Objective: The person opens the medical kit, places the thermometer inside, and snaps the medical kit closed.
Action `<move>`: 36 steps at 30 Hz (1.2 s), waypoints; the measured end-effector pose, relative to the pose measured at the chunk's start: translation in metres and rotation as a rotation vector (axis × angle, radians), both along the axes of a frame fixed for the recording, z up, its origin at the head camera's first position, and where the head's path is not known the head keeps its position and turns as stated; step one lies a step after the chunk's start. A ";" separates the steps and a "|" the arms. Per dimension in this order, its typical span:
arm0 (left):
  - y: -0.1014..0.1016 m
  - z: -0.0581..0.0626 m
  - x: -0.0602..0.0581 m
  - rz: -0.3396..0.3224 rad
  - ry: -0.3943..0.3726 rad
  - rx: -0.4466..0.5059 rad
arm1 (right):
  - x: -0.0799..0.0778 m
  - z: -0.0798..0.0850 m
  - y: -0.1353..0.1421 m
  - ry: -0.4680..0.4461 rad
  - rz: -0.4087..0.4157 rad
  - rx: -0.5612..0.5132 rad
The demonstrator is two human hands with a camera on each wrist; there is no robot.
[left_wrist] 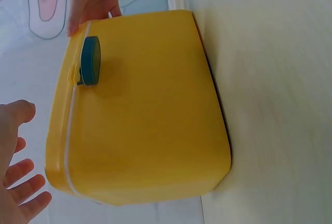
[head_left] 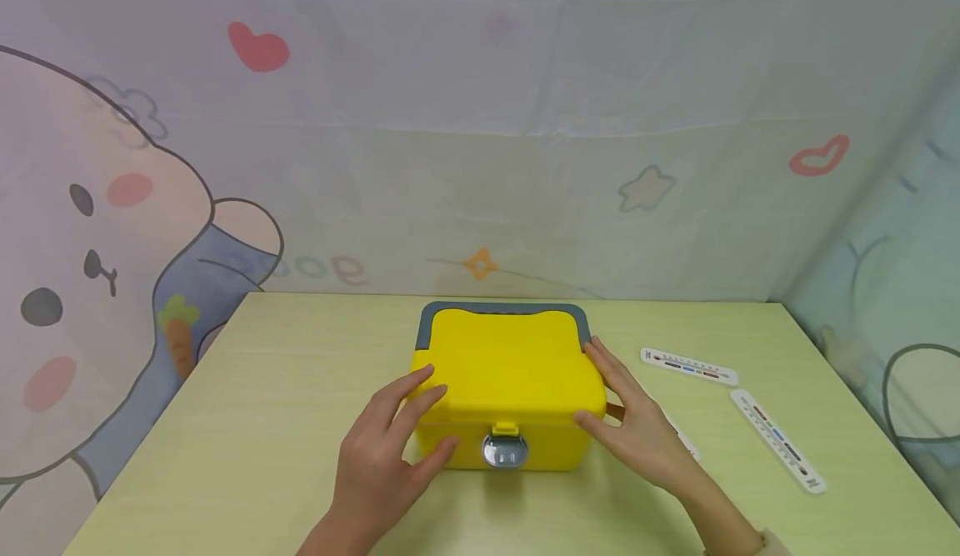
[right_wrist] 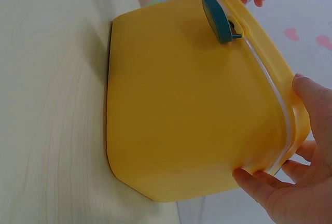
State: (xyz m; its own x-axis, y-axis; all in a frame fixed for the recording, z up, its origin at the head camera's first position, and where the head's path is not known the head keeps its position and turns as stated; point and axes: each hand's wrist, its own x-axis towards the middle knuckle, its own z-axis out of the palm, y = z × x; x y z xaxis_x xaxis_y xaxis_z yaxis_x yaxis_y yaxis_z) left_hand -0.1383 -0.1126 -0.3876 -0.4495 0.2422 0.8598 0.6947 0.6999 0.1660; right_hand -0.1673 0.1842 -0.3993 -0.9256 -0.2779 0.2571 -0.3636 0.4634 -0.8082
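A yellow storage box [head_left: 517, 364] with its lid down stands on the table, a grey-blue handle [head_left: 506, 308] folded flat along the lid's back edge. On its front, the grey-blue latch [left_wrist: 90, 60] sticks out from the wall. My left hand [head_left: 382, 448] hovers by the box's front left corner with fingers spread, and a gap shows between it and the box in the left wrist view. The right hand [head_left: 637, 427] touches the box's right side. Its thumb rests at the lid's edge, while the fingers [right_wrist: 254, 185] lie along the side wall around the lid seam.
Two white thermometer strips [head_left: 690, 367] [head_left: 777, 441] lie on the table to the right. Another white strip [head_left: 684, 437] shows partly behind the right hand. A printed cloth [head_left: 480, 122] hangs along the table's back edge.
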 end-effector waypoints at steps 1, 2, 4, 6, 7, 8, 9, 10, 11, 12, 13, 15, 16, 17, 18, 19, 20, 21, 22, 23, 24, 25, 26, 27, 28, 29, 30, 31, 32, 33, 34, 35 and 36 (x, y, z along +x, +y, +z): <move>-0.001 0.000 -0.001 -0.003 -0.020 0.003 | 0.000 0.000 0.000 -0.001 -0.002 0.001; -0.003 -0.001 -0.002 -0.003 -0.043 0.003 | 0.000 0.000 0.000 -0.002 -0.003 0.002; -0.005 -0.001 -0.004 -0.002 -0.091 0.004 | 0.000 0.000 0.000 -0.006 -0.007 0.004; -0.007 -0.002 -0.007 -0.004 -0.140 0.007 | 0.000 0.000 0.000 -0.006 -0.010 0.007; -0.008 -0.002 -0.008 -0.003 -0.167 0.008 | 0.000 0.001 0.000 -0.006 -0.011 0.008; -0.009 -0.002 -0.009 -0.007 -0.194 0.013 | 0.000 0.000 0.000 -0.004 -0.012 0.010; -0.009 -0.003 -0.010 -0.008 -0.221 0.017 | 0.000 0.000 -0.001 -0.002 -0.012 0.010; -0.010 -0.003 -0.011 -0.008 -0.239 0.020 | 0.000 0.000 -0.001 0.000 -0.012 0.011; -0.011 -0.004 -0.012 -0.012 -0.265 0.026 | 0.000 0.000 -0.001 0.002 -0.012 0.013; -0.012 -0.004 -0.013 -0.019 -0.291 0.035 | 0.000 0.000 -0.001 0.003 -0.012 0.013; -0.012 -0.004 -0.015 -0.021 -0.303 0.040 | 0.000 0.000 -0.001 0.002 -0.013 0.014; -0.014 -0.006 -0.018 -0.025 -0.338 0.054 | 0.001 0.000 -0.001 -0.001 -0.014 0.014; -0.014 -0.007 -0.019 -0.027 -0.361 0.066 | 0.001 0.000 -0.001 -0.003 -0.017 0.015; -0.015 -0.007 -0.020 -0.031 -0.391 0.081 | 0.001 0.001 -0.001 -0.006 -0.018 0.014; -0.015 -0.008 -0.021 -0.034 -0.419 0.096 | 0.001 0.001 -0.002 -0.010 -0.020 0.013; -0.016 -0.009 -0.022 -0.033 -0.451 0.109 | 0.001 0.001 -0.002 -0.013 -0.022 0.013; -0.017 -0.009 -0.022 -0.032 -0.489 0.124 | 0.001 0.001 -0.002 -0.016 -0.023 0.012; -0.017 -0.010 -0.023 -0.034 -0.523 0.139 | 0.001 0.002 -0.002 -0.018 -0.024 0.009; -0.018 -0.010 -0.024 -0.035 -0.556 0.153 | 0.001 0.002 -0.002 -0.022 -0.025 0.006; -0.018 -0.011 -0.024 -0.039 -0.581 0.165 | 0.001 0.002 -0.002 -0.026 -0.025 0.003; -0.019 -0.012 -0.025 -0.042 -0.604 0.175 | 0.001 0.002 -0.002 -0.029 -0.026 0.003; -0.019 -0.012 -0.026 -0.047 -0.622 0.184 | 0.001 0.002 -0.002 -0.031 -0.027 0.000; -0.020 -0.013 -0.027 -0.055 -0.639 0.192 | 0.001 0.002 -0.003 -0.034 -0.028 -0.003; -0.020 -0.014 -0.027 -0.063 -0.652 0.201 | 0.001 0.002 -0.003 -0.038 -0.030 -0.006; -0.020 -0.014 -0.028 -0.070 -0.664 0.209 | 0.001 0.001 -0.003 -0.041 -0.032 -0.007; -0.021 -0.015 -0.029 -0.078 -0.677 0.217 | 0.001 0.001 -0.003 -0.045 -0.033 -0.009; -0.021 -0.015 -0.029 -0.084 -0.690 0.223 | 0.001 0.001 -0.003 -0.049 -0.036 -0.011; -0.021 -0.015 -0.029 -0.090 -0.702 0.229 | 0.001 0.000 -0.003 -0.052 -0.039 -0.014; -0.021 -0.016 -0.030 -0.094 -0.713 0.235 | 0.001 -0.001 -0.003 -0.054 -0.042 -0.015; -0.021 -0.016 -0.030 -0.098 -0.722 0.239 | 0.001 -0.001 -0.003 -0.056 -0.045 -0.014; -0.021 -0.017 -0.030 -0.102 -0.731 0.244 | 0.001 -0.002 -0.003 -0.059 -0.049 -0.014; -0.021 -0.017 -0.030 -0.104 -0.740 0.249 | 0.001 -0.002 -0.003 -0.062 -0.052 -0.013; -0.021 -0.017 -0.030 -0.104 -0.746 0.251 | 0.001 -0.003 -0.003 -0.064 -0.056 -0.011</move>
State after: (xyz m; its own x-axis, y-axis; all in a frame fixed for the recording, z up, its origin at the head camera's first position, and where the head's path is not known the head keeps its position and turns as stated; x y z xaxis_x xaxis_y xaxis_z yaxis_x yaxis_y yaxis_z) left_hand -0.1686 -0.1339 -0.4051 -0.9141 0.1532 0.3753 0.3978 0.5179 0.7574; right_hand -0.1666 0.1810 -0.4021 -0.9543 -0.2226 0.1993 -0.2844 0.4721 -0.8344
